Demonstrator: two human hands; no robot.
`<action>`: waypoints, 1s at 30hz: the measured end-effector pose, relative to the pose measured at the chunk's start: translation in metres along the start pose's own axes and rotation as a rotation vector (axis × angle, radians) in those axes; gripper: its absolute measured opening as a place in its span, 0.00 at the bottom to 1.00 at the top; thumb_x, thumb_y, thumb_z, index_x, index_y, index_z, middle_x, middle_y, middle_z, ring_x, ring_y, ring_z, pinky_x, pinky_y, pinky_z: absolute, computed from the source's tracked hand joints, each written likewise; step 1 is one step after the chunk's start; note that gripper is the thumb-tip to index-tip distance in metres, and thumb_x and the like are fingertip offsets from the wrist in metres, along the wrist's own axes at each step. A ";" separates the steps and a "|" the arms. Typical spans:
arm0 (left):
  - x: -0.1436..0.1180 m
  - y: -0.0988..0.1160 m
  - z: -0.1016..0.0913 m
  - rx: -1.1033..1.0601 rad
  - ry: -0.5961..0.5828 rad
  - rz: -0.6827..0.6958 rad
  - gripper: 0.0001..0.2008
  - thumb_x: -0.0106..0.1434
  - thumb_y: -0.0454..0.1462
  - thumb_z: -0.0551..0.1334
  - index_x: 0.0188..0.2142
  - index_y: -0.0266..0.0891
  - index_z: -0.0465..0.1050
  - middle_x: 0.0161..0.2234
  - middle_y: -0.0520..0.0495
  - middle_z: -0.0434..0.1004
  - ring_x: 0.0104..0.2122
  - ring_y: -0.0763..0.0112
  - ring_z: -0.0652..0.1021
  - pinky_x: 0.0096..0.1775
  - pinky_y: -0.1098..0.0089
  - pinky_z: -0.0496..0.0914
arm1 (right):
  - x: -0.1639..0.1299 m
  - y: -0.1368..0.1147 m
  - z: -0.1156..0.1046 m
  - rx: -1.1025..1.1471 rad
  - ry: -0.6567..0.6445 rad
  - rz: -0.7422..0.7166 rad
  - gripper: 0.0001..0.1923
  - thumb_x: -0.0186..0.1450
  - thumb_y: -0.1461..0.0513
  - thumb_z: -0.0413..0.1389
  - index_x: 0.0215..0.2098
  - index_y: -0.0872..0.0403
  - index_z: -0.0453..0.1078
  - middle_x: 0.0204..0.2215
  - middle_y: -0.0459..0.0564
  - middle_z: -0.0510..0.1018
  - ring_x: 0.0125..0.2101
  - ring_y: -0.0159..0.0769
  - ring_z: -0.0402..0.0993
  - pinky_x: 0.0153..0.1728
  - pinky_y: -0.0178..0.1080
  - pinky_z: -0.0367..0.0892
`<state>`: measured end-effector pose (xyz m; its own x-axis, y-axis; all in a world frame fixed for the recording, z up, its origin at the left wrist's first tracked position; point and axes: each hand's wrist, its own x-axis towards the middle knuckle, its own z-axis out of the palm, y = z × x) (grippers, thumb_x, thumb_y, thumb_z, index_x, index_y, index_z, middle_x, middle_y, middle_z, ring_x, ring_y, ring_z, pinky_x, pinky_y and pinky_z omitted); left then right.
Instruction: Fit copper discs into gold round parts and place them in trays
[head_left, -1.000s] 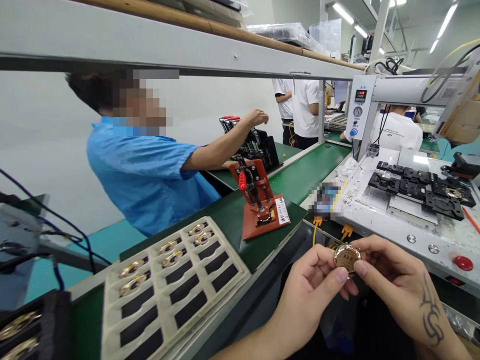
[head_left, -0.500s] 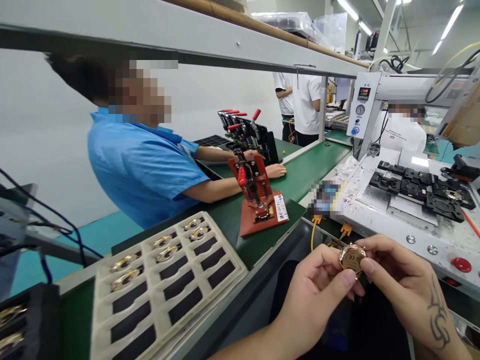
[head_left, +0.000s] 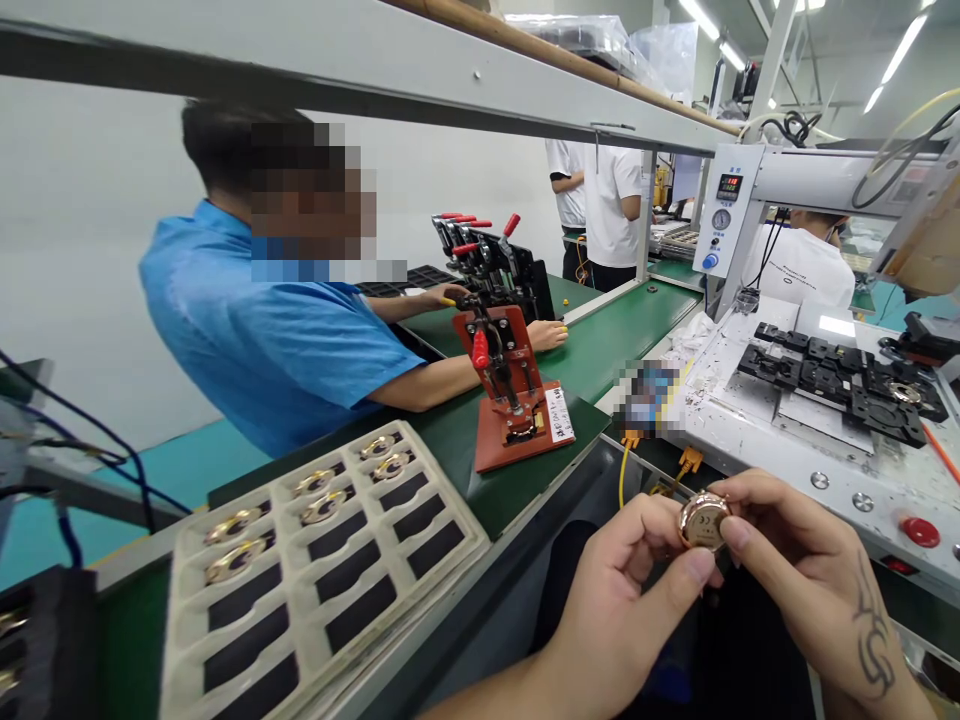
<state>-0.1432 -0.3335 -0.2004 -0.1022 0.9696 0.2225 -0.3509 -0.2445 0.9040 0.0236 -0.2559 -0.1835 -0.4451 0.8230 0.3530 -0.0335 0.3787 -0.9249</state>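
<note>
Both my hands hold a small round rose-gold watch case (head_left: 703,521) in front of me, below the bench edge. My left hand (head_left: 637,590) pinches it from the left with thumb and fingers. My right hand (head_left: 795,570), with a tattoo on the wrist, grips it from the right. A cream compartment tray (head_left: 315,560) lies on the green belt (head_left: 600,350) to my left, with several gold-coloured cases in its far pockets.
A red toggle-clamp jig (head_left: 514,395) stands on the belt beyond the tray. A person in a blue shirt (head_left: 277,340) works across the belt. On the right a white machine bed (head_left: 817,430) carries black fixtures (head_left: 847,385) and a red button (head_left: 921,531).
My hands with the watch case have stayed nearly in place. The person in blue lowered the raised arm to the belt and leaned to the right.
</note>
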 end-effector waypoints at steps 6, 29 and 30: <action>0.000 -0.001 -0.002 0.053 0.007 0.029 0.11 0.74 0.41 0.70 0.38 0.40 0.73 0.37 0.48 0.80 0.37 0.69 0.79 0.44 0.66 0.73 | 0.000 0.004 0.001 0.002 -0.026 -0.008 0.07 0.74 0.59 0.66 0.50 0.44 0.83 0.43 0.49 0.85 0.38 0.38 0.84 0.38 0.33 0.83; 0.000 0.003 -0.007 0.187 0.052 -0.018 0.15 0.71 0.45 0.71 0.36 0.41 0.70 0.36 0.48 0.76 0.37 0.66 0.78 0.44 0.64 0.74 | -0.001 0.006 0.004 0.101 -0.025 0.123 0.11 0.73 0.54 0.67 0.51 0.48 0.82 0.38 0.49 0.87 0.37 0.39 0.86 0.39 0.35 0.84; 0.000 0.003 -0.007 0.188 0.054 -0.022 0.15 0.71 0.45 0.71 0.36 0.41 0.70 0.36 0.48 0.76 0.37 0.66 0.78 0.44 0.64 0.74 | -0.001 0.006 0.004 0.099 -0.030 0.129 0.11 0.73 0.54 0.67 0.51 0.48 0.82 0.38 0.49 0.87 0.36 0.39 0.86 0.39 0.35 0.84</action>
<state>-0.1507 -0.3339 -0.2004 -0.1479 0.9712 0.1868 -0.1739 -0.2115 0.9618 0.0208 -0.2561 -0.1900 -0.4780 0.8483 0.2278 -0.0617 0.2262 -0.9721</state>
